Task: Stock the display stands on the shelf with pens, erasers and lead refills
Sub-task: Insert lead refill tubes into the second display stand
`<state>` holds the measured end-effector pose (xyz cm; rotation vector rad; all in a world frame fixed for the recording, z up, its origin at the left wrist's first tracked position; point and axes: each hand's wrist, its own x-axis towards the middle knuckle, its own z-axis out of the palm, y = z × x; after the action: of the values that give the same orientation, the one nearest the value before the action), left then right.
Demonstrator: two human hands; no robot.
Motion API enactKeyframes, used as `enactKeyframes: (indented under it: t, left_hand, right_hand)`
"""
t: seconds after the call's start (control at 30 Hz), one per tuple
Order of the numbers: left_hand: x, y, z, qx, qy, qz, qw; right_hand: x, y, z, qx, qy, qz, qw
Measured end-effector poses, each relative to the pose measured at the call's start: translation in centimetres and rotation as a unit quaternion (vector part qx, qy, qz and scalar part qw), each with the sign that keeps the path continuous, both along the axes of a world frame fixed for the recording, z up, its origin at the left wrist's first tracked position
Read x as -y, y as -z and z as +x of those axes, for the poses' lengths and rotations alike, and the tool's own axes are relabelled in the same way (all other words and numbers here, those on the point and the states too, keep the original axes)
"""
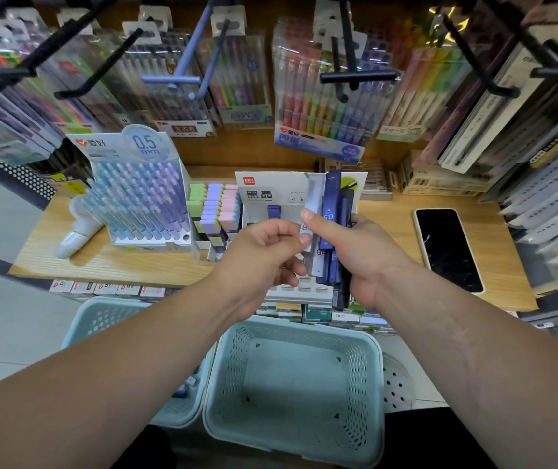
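Observation:
My right hand (360,255) grips a bundle of dark blue lead refill cases (333,214), held upright over the white lead refill display stand (270,194). My left hand (264,252) pinches a pale grey refill case (314,201) at the left edge of that bundle. To the left stands a clear stand of pastel erasers (216,211). Further left is a pen display stand (138,198) full of blue and purple pens. Both hands hide the lower part of the refill stand.
A black phone (448,248) lies on the wooden shelf (389,231) to the right. A white roller-like object (77,228) lies at the left. Two pale teal baskets (294,384) sit below the shelf edge. Pen packs hang on hooks (355,76) overhead.

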<state>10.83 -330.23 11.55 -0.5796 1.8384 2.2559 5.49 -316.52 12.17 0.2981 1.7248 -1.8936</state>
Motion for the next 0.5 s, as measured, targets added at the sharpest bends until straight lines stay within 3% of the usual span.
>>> enactKeyframes:
  t: [0.27, 0.5]
  left_hand:
    - [1.2, 0.1, -0.5, -0.002, -0.007, 0.042, 0.999]
    - [4.3, 0.0, -1.6, -0.032, -0.075, -0.146, 0.986]
  right_hand:
    - [0.0, 0.0, -0.3, 0.025, 0.003, -0.031, 0.999]
    - [-0.5, 0.1, -0.7, 0.030, 0.031, -0.009, 0.999]
